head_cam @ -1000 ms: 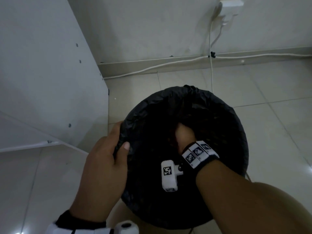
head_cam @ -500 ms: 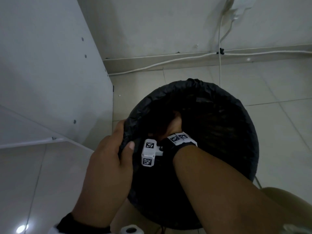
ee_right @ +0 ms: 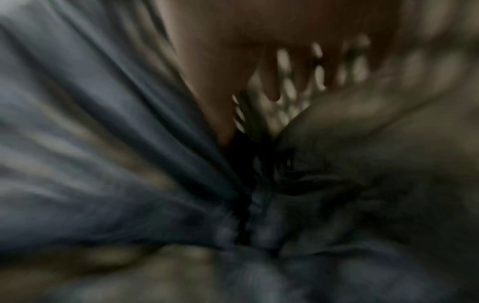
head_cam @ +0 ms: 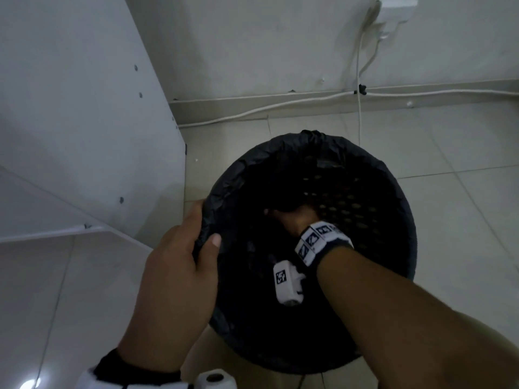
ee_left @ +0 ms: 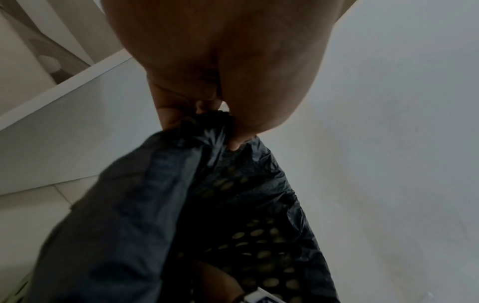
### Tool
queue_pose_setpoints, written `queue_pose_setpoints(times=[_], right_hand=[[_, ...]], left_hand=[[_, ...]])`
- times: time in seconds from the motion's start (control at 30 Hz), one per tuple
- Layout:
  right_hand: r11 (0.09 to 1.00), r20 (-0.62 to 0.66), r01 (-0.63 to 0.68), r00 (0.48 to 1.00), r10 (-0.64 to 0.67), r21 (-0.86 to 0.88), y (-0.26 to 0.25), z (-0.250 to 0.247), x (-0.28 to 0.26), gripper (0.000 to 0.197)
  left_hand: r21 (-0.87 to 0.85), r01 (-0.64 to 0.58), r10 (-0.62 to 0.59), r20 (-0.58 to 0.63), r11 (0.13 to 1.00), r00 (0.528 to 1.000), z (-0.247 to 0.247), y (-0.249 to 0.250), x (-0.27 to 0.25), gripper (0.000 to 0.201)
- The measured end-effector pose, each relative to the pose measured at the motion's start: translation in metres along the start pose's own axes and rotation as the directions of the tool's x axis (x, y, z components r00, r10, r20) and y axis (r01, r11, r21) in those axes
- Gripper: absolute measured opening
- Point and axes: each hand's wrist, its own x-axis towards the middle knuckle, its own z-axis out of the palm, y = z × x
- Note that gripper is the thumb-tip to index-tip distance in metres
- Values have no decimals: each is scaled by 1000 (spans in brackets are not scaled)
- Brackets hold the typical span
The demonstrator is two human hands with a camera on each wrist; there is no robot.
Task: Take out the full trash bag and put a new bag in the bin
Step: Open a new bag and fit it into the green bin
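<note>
A round black perforated bin (head_cam: 400,197) stands on the tiled floor, lined with a black bag (head_cam: 224,189) whose edge is folded over the rim. My left hand (head_cam: 205,231) grips the left rim, thumb inside and fingers outside, pinching the bag against it. The left wrist view shows the left hand (ee_left: 223,127) bunching the bag (ee_left: 155,184) at the rim. My right hand (head_cam: 292,217) is down inside the bin, pressing the bag toward the wall. In the blurred right wrist view its fingers (ee_right: 272,82) look extended, with nothing between them, above the bag (ee_right: 103,143) folds.
A white cabinet panel (head_cam: 84,136) stands close on the bin's left. Behind it runs the wall with a skirting board, a white cable (head_cam: 359,116) and a socket (head_cam: 393,9). Bare floor tiles (head_cam: 463,153) lie to the right.
My right hand has swung from the left side of the bin's inside to the middle right, still pushing the bag. The left hand keeps its grip on the rim.
</note>
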Motion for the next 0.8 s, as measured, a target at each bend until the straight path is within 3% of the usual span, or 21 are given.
queue_pose_setpoints(times=[0.1, 0.17, 0.23, 0.3, 0.37, 0.43, 0.5, 0.57, 0.63, 0.67, 0.7, 0.8], right_hand=[[999, 182, -37, 983, 39, -12, -6, 1, 13, 93], [997, 221, -13, 975, 29, -74, -10, 0, 15, 85], [975, 162, 5, 986, 32, -223, -11, -7, 11, 63], [981, 82, 52, 996, -38, -185, -14, -19, 3, 50], [991, 99, 101, 991, -93, -82, -21, -33, -17, 44], [973, 52, 224, 974, -221, -56, -31, -56, -46, 31], [921, -89, 380, 918, -387, -82, -35, -85, -78, 23], [849, -305, 521, 797, -521, -88, -32, -114, -108, 14], [815, -480, 556, 677, -558, -163, -21, -137, -127, 11], [834, -522, 516, 666, -534, -195, -12, -144, -130, 18], [869, -527, 459, 699, -483, -187, 1, -147, -129, 27], [961, -316, 275, 915, -251, 33, 28, -140, -121, 43]], left_hand=[[1, -10, 10, 10, 1000, 1000, 1, 3, -2, 50], [4, -19, 19, 11, 1000, 1000, 1, 5, -2, 50], [14, -25, 25, 6, 1000, 1000, 1, 5, 1, 48], [3, -25, 25, -10, 1000, 1000, 0, 5, 6, 45], [-32, -22, 22, -28, 999, 999, -1, 5, 13, 41], [-77, -1, -1, -32, 997, 999, -1, 4, 21, 37], [-138, 45, -50, -33, 989, 998, -2, 3, 28, 35], [-175, 91, -100, -46, 980, 994, -2, 4, 32, 35], [-202, 126, -143, -73, 971, 987, -1, 4, 34, 35], [-223, 150, -172, -83, 963, 982, -1, 2, 35, 36], [-246, 184, -211, -88, 952, 974, 1, -1, 35, 36], [-353, 291, -321, -30, 889, 946, 7, -8, 33, 36]])
